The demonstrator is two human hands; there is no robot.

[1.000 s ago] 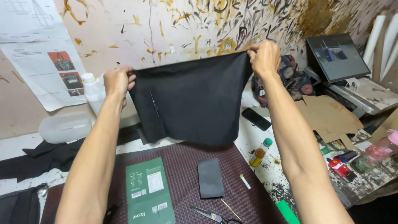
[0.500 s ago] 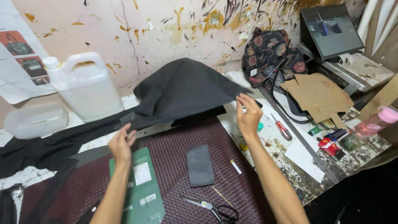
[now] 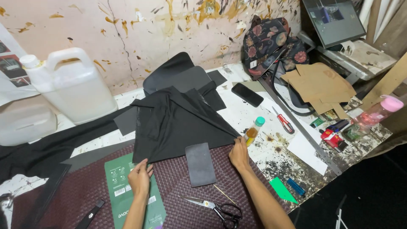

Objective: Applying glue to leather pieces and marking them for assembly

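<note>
A piece of black fabric [image 3: 178, 123] lies rumpled on the worktable, partly over a dark red woven mat [image 3: 178, 199]. My left hand [image 3: 140, 177] pinches the fabric's near left corner, above a green flat packet [image 3: 127, 197]. My right hand [image 3: 239, 153] holds the fabric's near right corner beside a small bottle with a teal cap [image 3: 253, 130]. A dark grey rectangular piece [image 3: 200, 164] rests on the mat between my hands.
Black-handled scissors [image 3: 216, 208] lie on the mat near me. A white jerrycan [image 3: 70, 85] stands at the back left. A black phone [image 3: 247, 94], a red screwdriver [image 3: 283, 121], cardboard pieces [image 3: 320, 85], a floral bag [image 3: 271, 44] and a pink-capped bottle [image 3: 375, 112] are to the right.
The fabric was held up spread in the air a second ago. Both hands have since lowered it onto the table and now hold its near corners.
</note>
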